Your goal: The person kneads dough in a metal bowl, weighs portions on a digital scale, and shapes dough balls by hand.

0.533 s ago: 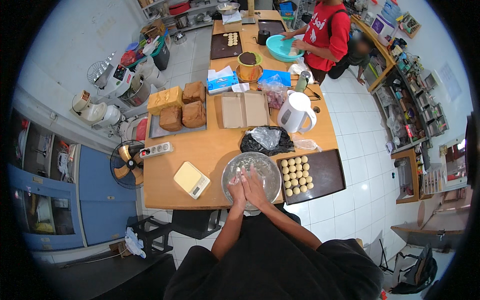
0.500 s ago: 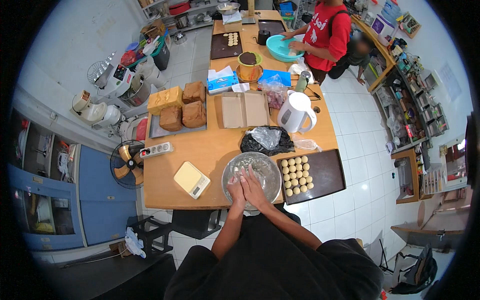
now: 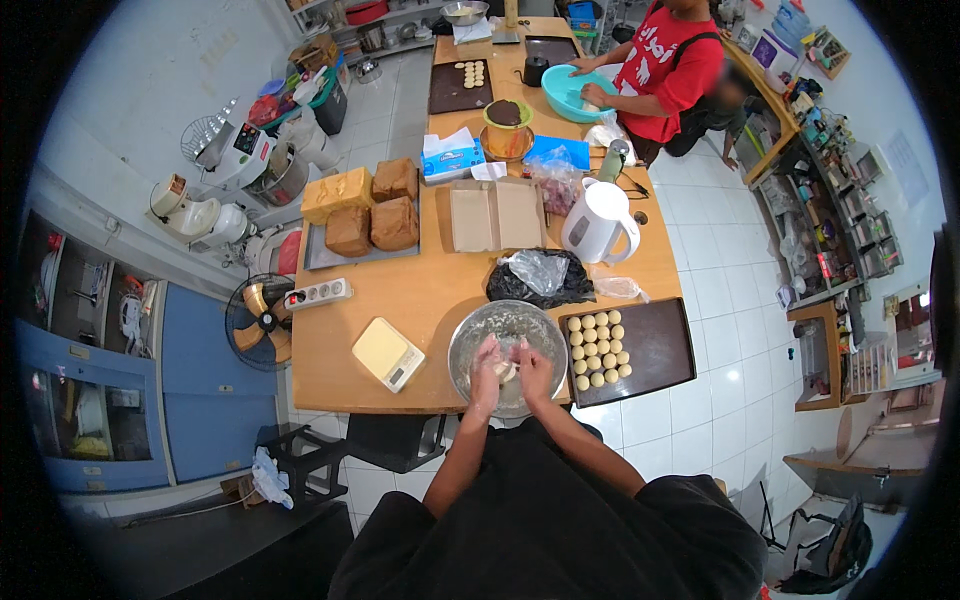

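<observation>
A round metal bowl (image 3: 462, 340) stands at the table's near edge, its inside smeared with whitish residue. Both my hands are over it, a small gap between them. My left hand (image 3: 485, 375) has its palm turned inward and its fingers stretched out, with pale residue on the fingertips. Opposite it, my right hand (image 3: 536, 373) is also open, fingers partly bent and lightly coated. Pale dough (image 3: 507, 371) shows low in the bowl between the hands. To the right, a dark tray (image 3: 655, 345) carries rows of small round dough balls (image 3: 598, 347).
A kitchen scale (image 3: 388, 354) lies left of the bowl, near a power strip (image 3: 318, 293). Beyond are a black plastic bag (image 3: 540, 280), white kettle (image 3: 601, 222), open cardboard box (image 3: 497, 215) and loaves (image 3: 348, 232). Across the table, a person in red works in a turquoise basin (image 3: 566, 95).
My hands were pressed together over the bowl and have since come apart, uncovering the pale dough between them. The view has shifted slightly. The other person's hands remain at the basin.
</observation>
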Available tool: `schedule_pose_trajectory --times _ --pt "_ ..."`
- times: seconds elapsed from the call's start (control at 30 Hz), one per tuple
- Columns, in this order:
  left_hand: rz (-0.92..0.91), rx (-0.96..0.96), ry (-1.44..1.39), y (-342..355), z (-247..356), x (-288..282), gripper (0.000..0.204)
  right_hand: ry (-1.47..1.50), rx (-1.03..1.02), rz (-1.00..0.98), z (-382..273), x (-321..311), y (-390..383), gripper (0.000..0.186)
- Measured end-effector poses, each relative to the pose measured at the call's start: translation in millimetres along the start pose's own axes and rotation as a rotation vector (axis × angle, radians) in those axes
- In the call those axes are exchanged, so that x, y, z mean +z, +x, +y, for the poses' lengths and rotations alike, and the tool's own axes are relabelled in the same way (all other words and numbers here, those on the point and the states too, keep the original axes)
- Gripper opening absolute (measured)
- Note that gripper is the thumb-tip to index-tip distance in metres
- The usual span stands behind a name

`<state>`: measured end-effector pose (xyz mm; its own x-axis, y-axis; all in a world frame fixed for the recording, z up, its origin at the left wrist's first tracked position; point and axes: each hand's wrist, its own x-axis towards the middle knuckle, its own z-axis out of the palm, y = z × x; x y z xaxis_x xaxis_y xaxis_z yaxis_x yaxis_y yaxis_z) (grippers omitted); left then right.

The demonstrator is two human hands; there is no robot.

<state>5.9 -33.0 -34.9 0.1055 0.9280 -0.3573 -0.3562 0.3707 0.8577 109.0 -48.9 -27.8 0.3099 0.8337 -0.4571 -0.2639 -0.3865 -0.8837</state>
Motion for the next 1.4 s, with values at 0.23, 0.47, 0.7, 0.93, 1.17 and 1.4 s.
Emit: schedule_pose_trajectory --times 0.23,0.47,0.7,0.93,1.17,1.4 --pt "0.182 0.088 1.284 -18.0 11.9 29.5 0.075 0.586 0.504 -0.473 8.3 2.1 -9.0 0.048" --pt "0.134 0.113 1.417 8.9 37.1 14.6 0.077 0.435 0.455 -0.499 38.3 4.6 3.2 0.030" --pt "0.115 -0.108 0.139 10.6 10.0 -4.6 0.061 0.176 0.272 -0.392 24.6 0.9 17.3 0.032" --pt "-0.135 -0.452 -0.626 -3.7 2.8 -0.7 0.046 -1.219 -0.420 -0.045 22.5 8.5 -1.4 0.057" --pt "0.142 -0.272 0.138 4.0 -48.8 -11.4 0.034 -0.669 -0.300 0.041 15.7 -1.1 7.5 0.057" --pt "0.264 -0.392 -0.206 4.8 -70.6 -39.5 0.040 -0.605 -0.155 -0.075 35.4 -17.3 22.4 0.057"
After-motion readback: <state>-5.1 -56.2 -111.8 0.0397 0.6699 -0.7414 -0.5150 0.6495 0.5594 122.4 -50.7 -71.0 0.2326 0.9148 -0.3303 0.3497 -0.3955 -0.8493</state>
